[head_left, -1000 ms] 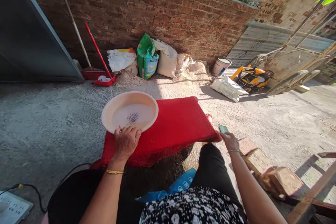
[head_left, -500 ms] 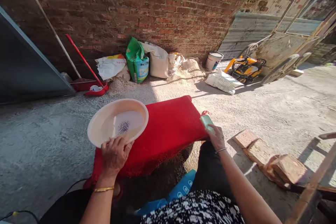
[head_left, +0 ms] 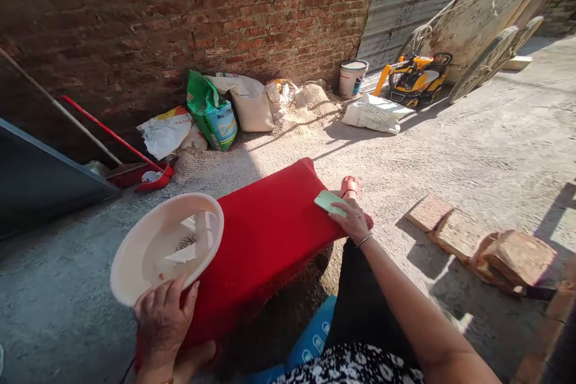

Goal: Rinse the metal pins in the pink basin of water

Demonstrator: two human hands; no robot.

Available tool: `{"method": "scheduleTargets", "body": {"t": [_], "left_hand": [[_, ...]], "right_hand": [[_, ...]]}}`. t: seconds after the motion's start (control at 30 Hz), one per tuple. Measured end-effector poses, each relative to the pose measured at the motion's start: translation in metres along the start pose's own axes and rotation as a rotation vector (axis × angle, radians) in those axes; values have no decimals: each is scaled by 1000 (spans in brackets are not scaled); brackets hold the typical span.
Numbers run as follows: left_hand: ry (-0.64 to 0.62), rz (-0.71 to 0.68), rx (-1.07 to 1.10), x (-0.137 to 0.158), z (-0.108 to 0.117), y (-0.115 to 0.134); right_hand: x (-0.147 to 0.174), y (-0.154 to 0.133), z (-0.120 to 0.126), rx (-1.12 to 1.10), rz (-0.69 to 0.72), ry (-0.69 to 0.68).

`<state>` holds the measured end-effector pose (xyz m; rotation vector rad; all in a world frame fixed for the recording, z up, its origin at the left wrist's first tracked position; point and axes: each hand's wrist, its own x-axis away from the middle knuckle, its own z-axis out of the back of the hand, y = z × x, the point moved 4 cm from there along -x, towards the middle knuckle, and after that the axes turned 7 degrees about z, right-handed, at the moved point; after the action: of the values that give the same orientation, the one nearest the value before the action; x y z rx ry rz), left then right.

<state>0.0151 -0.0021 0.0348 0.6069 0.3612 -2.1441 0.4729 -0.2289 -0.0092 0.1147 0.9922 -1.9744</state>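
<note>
My left hand (head_left: 162, 317) is at the near rim of a pale pink plastic basin (head_left: 130, 240), its fingers curled over the edge. Some water lies in the basin, which leans at the left end of a long red cloth-covered surface (head_left: 265, 216). Toward that surface's right end, my right hand (head_left: 351, 220) is closed on a pale green flat rectangular thing (head_left: 330, 201) with rounded corners. The green thing rests on or just above the red cloth; which one I cannot tell. Its underside is hidden.
Bricks (head_left: 468, 237) lie on the ground at right. My sandalled foot (head_left: 350, 186) shows beyond the red surface. Along the brick wall stand sacks (head_left: 252, 105), a bucket (head_left: 353, 78) and a yellow toy excavator (head_left: 418, 81). A red dustpan (head_left: 155, 180) is at left.
My left hand and the basin have shifted left and nearer to me. The green thing has moved left over the red surface with my right hand. The view has tilted down.
</note>
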Motion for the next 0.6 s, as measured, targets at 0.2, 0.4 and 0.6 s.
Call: {"method": "scheduleTargets", "body": {"t": [0.2, 0.4, 0.6], "left_hand": [[30, -41, -85, -1, 1, -4], [37, -73, -165, -7, 7, -1], [17, -61, -178, -8, 10, 2]], "right_hand": [[-28, 22, -15, -162, -127, 77], [-38, 45, -21, -331, -490, 66], [-36, 62, -25, -335, -488, -22]]}}
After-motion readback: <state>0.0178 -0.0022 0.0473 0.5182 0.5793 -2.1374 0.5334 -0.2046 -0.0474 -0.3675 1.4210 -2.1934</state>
